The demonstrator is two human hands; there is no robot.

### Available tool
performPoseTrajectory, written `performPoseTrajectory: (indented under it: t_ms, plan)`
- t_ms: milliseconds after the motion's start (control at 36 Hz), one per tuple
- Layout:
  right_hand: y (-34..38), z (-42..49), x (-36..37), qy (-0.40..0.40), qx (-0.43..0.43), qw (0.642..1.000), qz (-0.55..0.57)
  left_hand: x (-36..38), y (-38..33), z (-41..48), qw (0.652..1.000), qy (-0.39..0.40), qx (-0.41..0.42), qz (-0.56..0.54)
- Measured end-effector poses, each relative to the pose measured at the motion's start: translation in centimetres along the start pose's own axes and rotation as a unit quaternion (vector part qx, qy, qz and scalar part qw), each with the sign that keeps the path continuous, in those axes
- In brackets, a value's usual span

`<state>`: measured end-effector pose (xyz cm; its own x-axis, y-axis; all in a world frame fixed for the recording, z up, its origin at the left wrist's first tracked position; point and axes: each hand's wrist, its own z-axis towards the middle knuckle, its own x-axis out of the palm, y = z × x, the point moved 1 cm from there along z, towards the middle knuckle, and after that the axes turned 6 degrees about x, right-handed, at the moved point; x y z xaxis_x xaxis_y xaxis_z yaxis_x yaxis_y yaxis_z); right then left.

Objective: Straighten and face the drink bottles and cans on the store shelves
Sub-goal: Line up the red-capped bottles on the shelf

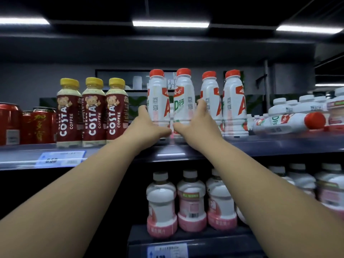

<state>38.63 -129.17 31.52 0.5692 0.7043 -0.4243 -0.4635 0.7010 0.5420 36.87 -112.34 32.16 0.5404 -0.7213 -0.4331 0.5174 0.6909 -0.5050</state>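
**Bottles in both hands on the upper shelf**

Bottles with red caps, white bodies, two of them side by side and touching, and I've got one in each hand. My left hand [149, 125] is wrapped around the lower half of the left bottle [158, 101], fingers curled behind it, thumb low across the front. My right hand [195, 121] grips the right bottle [183, 101] the same way, fingertips up its far side. Both stand upright on the upper shelf [279, 146], at its front edge.

Just beyond my right hand, two more red-capped bottles [232, 105] stand upright, labels showing a big red letter. Further right, one bottle lies on its side [286, 121], cap pointing toward me, with small white-capped bottles [297, 105] crowded behind it.

Off past my left hand, three coffee bottles [93, 110] with yellow caps stand in a neat row, labels forward. Beyond them, red cans [39, 127]. A price tag [61, 159] sits on the shelf lip below those.

Under my arms, on the lower shelf, pink-and-white bottles [191, 202] stand in a row.
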Motion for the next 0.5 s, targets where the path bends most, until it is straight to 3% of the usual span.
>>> performPoseTrajectory:
  t_ms: [111,250,389,500]
  plan:
    - [-0.1,-0.4,-0.2,0.005,0.005,0.999,0.043,0.0,0.1,-0.3,1.0,0.005,0.022,0.022]
    - [-0.1,-1.2,0.3,-0.02,-0.002,0.999,-0.027,-0.5,0.9,-0.5,0.999,0.012,0.027,-0.015]
    - [-0.3,-1.1,0.0,-0.015,0.021,1.0,0.003,-0.7,1.3,-0.9,0.998,-0.018,0.05,0.026]
    - [0.7,-1.4,0.3,-0.009,0.001,0.999,-0.053,-0.9,1.2,-1.1,0.998,-0.015,0.052,0.014]
